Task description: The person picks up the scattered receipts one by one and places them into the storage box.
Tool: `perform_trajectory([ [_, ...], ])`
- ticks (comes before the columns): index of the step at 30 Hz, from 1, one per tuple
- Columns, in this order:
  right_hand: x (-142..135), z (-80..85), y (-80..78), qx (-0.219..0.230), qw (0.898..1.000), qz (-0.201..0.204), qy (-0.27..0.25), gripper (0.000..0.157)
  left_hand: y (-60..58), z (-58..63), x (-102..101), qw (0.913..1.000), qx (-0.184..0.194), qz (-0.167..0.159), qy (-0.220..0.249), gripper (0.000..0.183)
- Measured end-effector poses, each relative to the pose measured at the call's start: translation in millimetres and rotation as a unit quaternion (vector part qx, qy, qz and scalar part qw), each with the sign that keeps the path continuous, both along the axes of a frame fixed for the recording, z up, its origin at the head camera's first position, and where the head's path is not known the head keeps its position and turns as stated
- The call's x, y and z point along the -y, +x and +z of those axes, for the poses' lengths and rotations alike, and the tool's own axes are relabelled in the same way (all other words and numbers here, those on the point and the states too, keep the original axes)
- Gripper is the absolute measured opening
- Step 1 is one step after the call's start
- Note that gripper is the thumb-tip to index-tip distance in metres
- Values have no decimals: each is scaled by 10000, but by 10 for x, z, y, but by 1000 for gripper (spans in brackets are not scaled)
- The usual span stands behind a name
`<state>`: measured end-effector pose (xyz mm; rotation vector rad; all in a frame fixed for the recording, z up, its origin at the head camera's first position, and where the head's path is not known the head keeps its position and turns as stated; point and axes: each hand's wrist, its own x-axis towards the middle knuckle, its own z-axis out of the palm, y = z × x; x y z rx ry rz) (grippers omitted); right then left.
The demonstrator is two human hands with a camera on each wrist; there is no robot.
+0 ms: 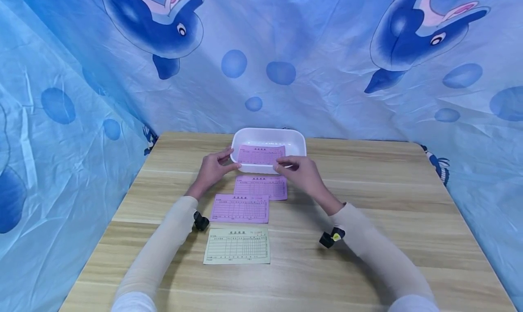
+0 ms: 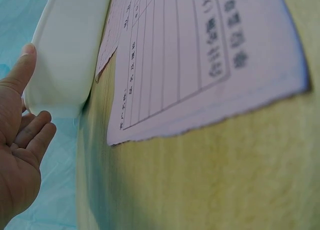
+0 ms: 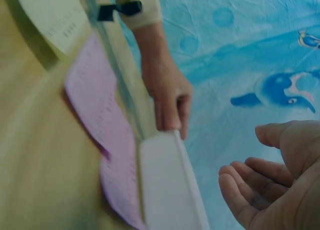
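My left hand (image 1: 211,170) holds the left end of a white plastic tray (image 1: 256,169), its thumb along the near side and its fingers around the corner. A pink printed form slip (image 1: 259,155) lies inside the tray. Over the tray's near right corner is my right hand (image 1: 301,172), close to the slip's right edge. The right wrist view shows this hand's fingers (image 3: 235,195) loosely bent, with nothing between them and the thumb. Just in front of the tray lies another pink slip (image 1: 265,186).
A second pink slip (image 1: 240,209) on the table overlaps the one by the tray. Nearer to me lies a pale green slip (image 1: 237,246) with the same printed grid. The wooden table (image 1: 367,221) ends behind the tray at a blue dolphin-print curtain (image 1: 327,98).
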<state>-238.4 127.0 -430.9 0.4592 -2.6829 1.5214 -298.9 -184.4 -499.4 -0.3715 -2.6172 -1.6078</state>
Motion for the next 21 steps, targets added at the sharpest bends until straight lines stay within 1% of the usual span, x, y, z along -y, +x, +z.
perform_trajectory([
  [8,29,-187,333,300,9990,259,-195,29,6,19,-5,10000,-11,47,-37,76],
  [11,47,-283,454,480,9973,444,-331,30,8,19,-8,10000,-25,34,-46,75],
  [18,95,-547,674,839,9922,842,-371,30,4,7,-9,9999,-102,52,-87,76],
  [21,112,-628,743,847,9911,988,-287,30,7,8,-15,9999,-121,38,-91,77],
])
